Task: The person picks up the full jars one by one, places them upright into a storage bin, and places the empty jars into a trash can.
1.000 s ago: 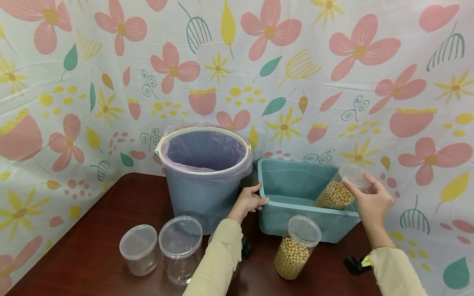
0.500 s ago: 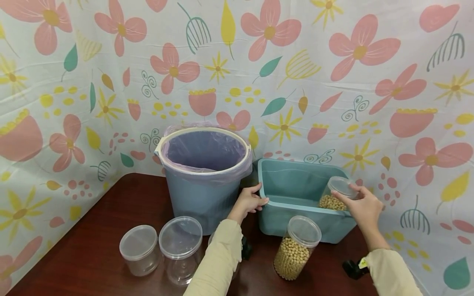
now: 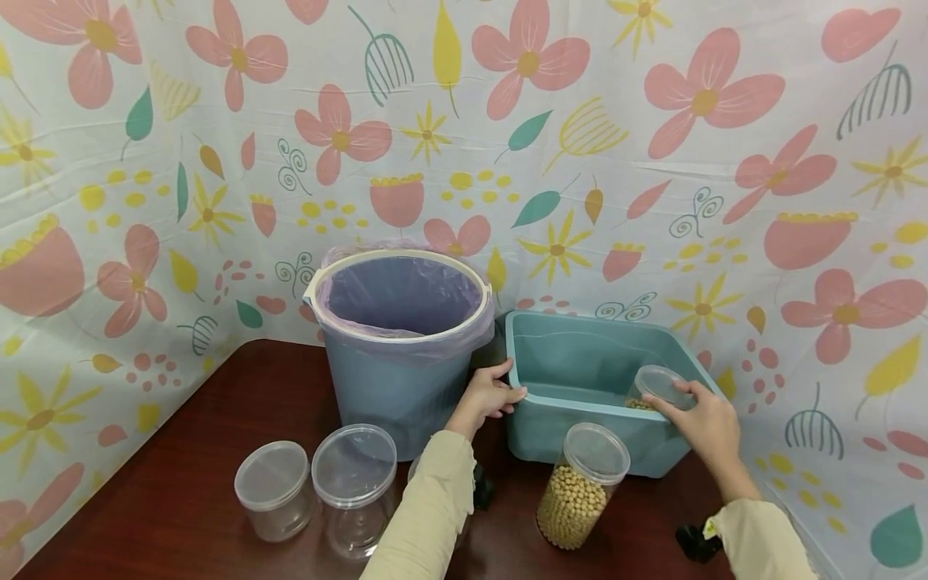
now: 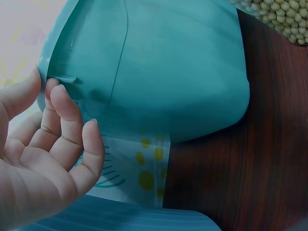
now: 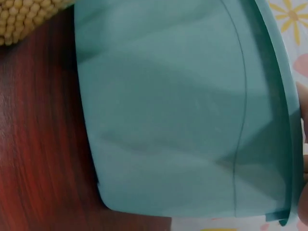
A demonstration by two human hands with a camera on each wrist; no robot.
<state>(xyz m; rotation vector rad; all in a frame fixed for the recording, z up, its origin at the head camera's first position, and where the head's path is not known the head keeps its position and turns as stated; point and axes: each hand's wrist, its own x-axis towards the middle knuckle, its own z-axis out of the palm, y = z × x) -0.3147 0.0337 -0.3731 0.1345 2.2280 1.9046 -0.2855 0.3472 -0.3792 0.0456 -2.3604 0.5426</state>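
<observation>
In the head view my right hand (image 3: 706, 423) holds a clear lidded jar of soybeans (image 3: 656, 385) by its top, low inside the right end of a teal plastic bin (image 3: 602, 427). The bin's front wall hides the jar's lower part. My left hand (image 3: 489, 395) pinches the bin's left rim; the left wrist view shows the thumb outside and fingertips (image 4: 60, 89) under the lip. A second jar of soybeans (image 3: 580, 487) stands on the table in front of the bin. In the right wrist view only the edge of my right hand (image 5: 303, 192) shows beyond the rim.
Left of the bin stands a blue bucket (image 3: 391, 387) lined with a thin plastic bag. Two clear lidded jars (image 3: 275, 491) (image 3: 355, 491) sit at the front left of the dark wooden table (image 3: 181, 483); another is partly hidden behind my left sleeve. A floral cloth (image 3: 449, 145) hangs behind.
My right hand has lowered the soybean jar deeper into the bin, moving down and slightly left, and the jar has become more upright. My left hand stays on the rim.
</observation>
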